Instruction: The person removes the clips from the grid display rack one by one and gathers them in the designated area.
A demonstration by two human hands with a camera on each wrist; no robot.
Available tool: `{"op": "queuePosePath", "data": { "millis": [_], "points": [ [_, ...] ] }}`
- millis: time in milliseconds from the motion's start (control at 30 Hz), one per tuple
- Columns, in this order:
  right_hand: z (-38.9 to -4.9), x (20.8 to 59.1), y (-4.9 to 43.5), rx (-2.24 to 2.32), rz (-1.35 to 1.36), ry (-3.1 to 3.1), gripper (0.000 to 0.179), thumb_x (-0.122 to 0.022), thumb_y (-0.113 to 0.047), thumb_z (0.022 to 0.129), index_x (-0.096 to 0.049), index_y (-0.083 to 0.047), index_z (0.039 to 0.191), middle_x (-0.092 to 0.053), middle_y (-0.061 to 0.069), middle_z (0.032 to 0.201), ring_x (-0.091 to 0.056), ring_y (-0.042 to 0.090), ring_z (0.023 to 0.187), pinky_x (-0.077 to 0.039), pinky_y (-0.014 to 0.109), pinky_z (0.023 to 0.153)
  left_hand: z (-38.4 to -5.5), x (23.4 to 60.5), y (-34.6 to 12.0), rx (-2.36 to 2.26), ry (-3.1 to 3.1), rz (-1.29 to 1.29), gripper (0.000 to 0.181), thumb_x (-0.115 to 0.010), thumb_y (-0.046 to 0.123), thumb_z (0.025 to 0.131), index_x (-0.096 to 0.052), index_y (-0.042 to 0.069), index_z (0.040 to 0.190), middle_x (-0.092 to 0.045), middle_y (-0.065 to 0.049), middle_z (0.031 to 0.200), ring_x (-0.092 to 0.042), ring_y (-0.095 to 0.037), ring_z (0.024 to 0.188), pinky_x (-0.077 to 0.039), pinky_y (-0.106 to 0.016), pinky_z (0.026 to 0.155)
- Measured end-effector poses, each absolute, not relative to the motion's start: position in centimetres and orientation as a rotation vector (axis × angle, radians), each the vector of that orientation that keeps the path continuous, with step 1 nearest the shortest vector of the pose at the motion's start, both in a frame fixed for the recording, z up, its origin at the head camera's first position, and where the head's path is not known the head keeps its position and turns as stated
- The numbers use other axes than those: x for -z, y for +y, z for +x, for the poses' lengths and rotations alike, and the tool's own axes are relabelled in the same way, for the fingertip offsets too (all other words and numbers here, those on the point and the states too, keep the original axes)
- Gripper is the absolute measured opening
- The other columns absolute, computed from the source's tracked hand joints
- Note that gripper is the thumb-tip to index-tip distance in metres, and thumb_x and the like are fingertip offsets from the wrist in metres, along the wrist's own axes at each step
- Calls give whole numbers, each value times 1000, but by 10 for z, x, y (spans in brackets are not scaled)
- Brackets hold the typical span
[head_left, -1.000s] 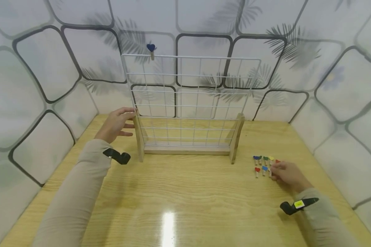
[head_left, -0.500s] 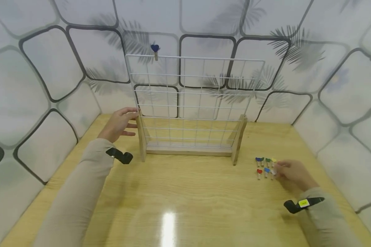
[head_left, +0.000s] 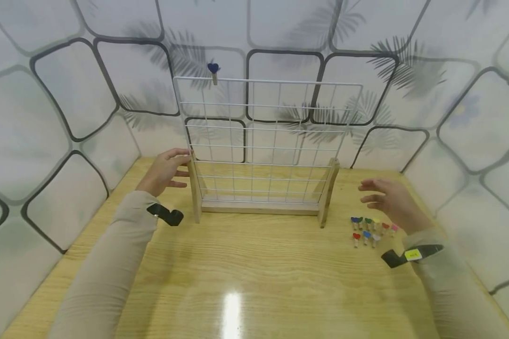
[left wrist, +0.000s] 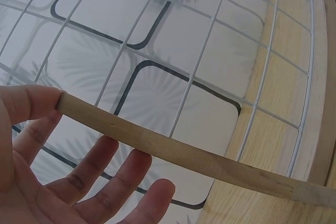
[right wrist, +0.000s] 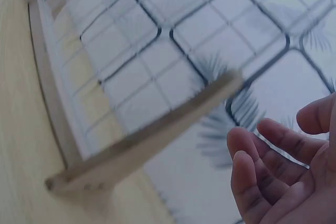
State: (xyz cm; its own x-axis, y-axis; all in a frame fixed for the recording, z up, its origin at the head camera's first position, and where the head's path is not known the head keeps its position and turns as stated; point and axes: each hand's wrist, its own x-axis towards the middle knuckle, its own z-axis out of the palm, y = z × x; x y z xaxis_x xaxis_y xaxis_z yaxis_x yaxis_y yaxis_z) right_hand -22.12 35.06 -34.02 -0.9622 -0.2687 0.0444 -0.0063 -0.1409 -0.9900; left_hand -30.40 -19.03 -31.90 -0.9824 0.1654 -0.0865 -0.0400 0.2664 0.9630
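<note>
A white wire grid [head_left: 263, 127] stands upright in a wooden base [head_left: 258, 207] on the table. My left hand [head_left: 163, 172] is at the grid's left side, thumb and index finger pinching the top of the wooden post [left wrist: 157, 148]. Its other fingers stretch out beside and behind that post. My right hand [head_left: 390, 200] hovers to the right of the rack with loosely bent fingers and nothing between them. Below it, several small wooden clothespins with coloured hearts, including a red one [head_left: 356, 238] and a blue one [head_left: 366, 235], lie on the table. One dark blue heart clothespin [head_left: 214, 71] sits on the grid's top wire.
The rack's right wooden post [head_left: 328, 193] stands between the grid and the loose clothespins. Patterned wall panels [head_left: 462, 117] enclose the table [head_left: 254, 268] at the back and both sides. A bright light reflection lies on the front of the tabletop.
My right hand has lifted off the clothespins and moved away from me, uncovering a red and a pink one. My left hand stays at the post. The head view has shifted slightly.
</note>
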Motion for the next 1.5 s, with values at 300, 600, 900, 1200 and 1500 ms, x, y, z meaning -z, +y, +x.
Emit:
{"op": "queuePosePath", "data": {
  "millis": [300,600,900,1200,1500],
  "points": [
    [-242,283,287,2105,-399,2115,35,-41,-28,106,-63,-1,110,-63,7,108,-65,18,82,-54,26,70,-303,316,-190,-1791,2338,114,52,-48,37,102,-40,10,146,-39,-19,142,-48,-42,122,-47,-56,92],
    [-261,237,228,2170,-477,2073,39,-38,-28,106,-64,1,107,-62,11,107,-65,21,77,-54,29,66,-304,315,-192,-1778,2339,107,48,-47,36,103,-44,11,143,-46,-18,136,-51,-39,119,-50,-52,89],
    [-272,212,180,2118,-545,2163,37,-39,-27,106,-57,5,115,-59,14,112,-63,18,75,-52,27,64,-306,316,-191,-1816,2294,91,45,-43,31,105,-42,9,144,-42,-19,139,-50,-40,118,-50,-52,89],
    [-281,191,134,2056,-663,2289,31,-46,-25,104,-60,0,118,-58,16,120,-63,20,77,-53,28,67,-301,322,-193,-1800,2289,31,45,-42,33,105,-43,8,143,-42,-18,132,-51,-40,115,-50,-54,88],
    [-293,156,95,2155,-690,2131,33,-44,-25,105,-60,-1,121,-57,14,125,-61,27,80,-51,32,69,-306,316,-188,-1832,2305,61,44,-45,34,104,-46,9,140,-45,-16,126,-53,-38,111,-50,-54,88]
  ]
}}
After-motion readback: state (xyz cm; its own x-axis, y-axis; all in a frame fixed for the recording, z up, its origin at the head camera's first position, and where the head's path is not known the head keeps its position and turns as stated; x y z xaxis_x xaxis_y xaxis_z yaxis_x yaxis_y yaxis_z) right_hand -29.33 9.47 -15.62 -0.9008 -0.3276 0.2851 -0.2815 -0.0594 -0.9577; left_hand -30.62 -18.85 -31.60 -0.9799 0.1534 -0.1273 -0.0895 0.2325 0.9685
